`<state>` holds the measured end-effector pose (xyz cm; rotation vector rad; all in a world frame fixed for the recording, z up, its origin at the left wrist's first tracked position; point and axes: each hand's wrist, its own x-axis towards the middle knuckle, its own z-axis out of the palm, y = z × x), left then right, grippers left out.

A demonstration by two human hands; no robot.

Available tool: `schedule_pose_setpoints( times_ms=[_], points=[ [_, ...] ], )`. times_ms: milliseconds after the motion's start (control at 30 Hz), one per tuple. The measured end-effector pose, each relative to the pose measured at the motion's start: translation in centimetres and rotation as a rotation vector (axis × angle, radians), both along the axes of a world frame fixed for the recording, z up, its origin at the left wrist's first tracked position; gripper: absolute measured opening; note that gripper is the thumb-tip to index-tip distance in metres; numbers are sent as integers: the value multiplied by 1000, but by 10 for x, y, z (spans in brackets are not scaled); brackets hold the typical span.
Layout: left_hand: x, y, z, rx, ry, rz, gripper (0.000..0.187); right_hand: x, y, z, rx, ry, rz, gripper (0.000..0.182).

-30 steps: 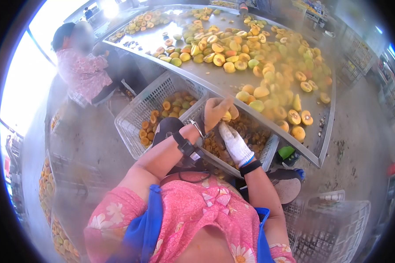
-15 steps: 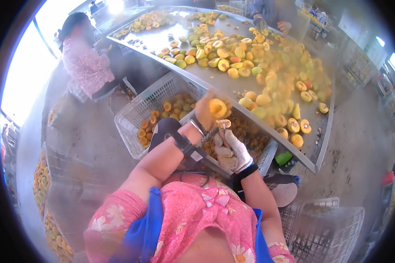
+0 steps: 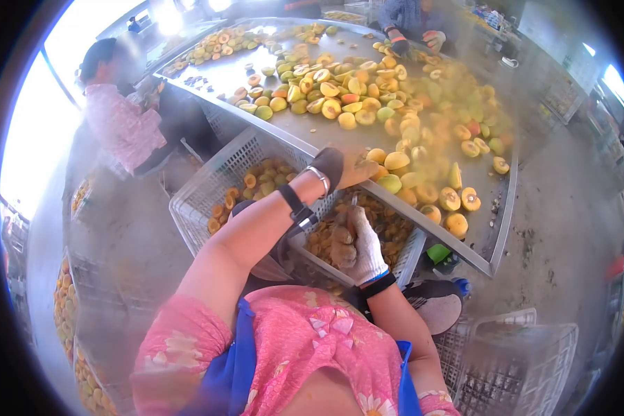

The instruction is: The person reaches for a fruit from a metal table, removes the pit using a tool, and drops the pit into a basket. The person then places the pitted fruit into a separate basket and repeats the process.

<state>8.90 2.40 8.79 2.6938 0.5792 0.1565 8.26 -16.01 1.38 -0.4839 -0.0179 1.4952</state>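
Note:
My left hand [image 3: 356,168], with a dark cuff and a bracelet at the wrist, reaches over the near edge of the metal table [image 3: 284,135]. Its fingers stretch toward halved yellow peaches [image 3: 396,161] and show no fruit in them. Lower down, my right hand [image 3: 357,246], in a soiled white glove, grips a small hand tool [image 3: 354,200] whose metal tip points up; the glove covers most of its handle. Beneath that hand is a crate [image 3: 412,255] holding brownish-orange pieces. Left of it, a white plastic crate [image 3: 187,208] contains peach halves [image 3: 249,182].
Many peach halves [image 3: 329,90] are spread over the table. Across it are a co-worker's hands [image 3: 433,40]; another person [image 3: 121,118] sits at the left. White crates [image 3: 520,360] stand low right, beside a green object [image 3: 437,253]. Fruit-filled crates [image 3: 66,298] line the far left.
My left hand has moved from above the crates to the table edge, and the peach half it held is gone from it. The orange piece at the tool's tip is gone too.

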Motion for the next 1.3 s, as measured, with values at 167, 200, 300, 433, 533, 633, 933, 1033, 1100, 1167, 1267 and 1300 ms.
schedule_pose_setpoints(
  times_ms=[167,200,300,433,533,633,933,1033,1100,1167,1267,1300],
  points=[
    [37,9,-34,-94,8,42,55,12,-8,5,-92,-65,-127,38],
    [37,13,-39,-247,-99,-2,47,12,-9,12,-147,-91,-183,39],
    [26,15,-41,-681,-430,-75,37,18,-10,17,-176,-217,-213,40],
    [-5,-16,-18,-1565,-677,-40,38,13,-4,24,-196,-519,-330,35],
    [-15,-23,-32,-1760,-774,-45,45,12,-1,25,-189,-733,-368,30],
    [-24,-35,-34,-1806,-832,56,45,19,3,-5,-197,-1045,-460,38],
    [-35,-51,-49,-1507,-849,-113,38,19,-4,10,-260,-1166,-367,56],
    [-34,-50,-46,-1625,-817,-94,38,16,-1,0,-193,-1114,-431,54],
    [-35,-55,-42,-1558,-810,-42,37,12,1,-1,-151,-1068,-478,52],
    [-32,-58,-49,-1559,-858,2,37,11,0,7,-173,-1151,-475,50],
    [-31,-62,-50,-1550,-889,48,36,16,1,-2,-190,-1271,-379,48],
    [-32,-64,-48,-1544,-893,59,35,19,2,-5,-191,-1311,-332,48]
  ],
)
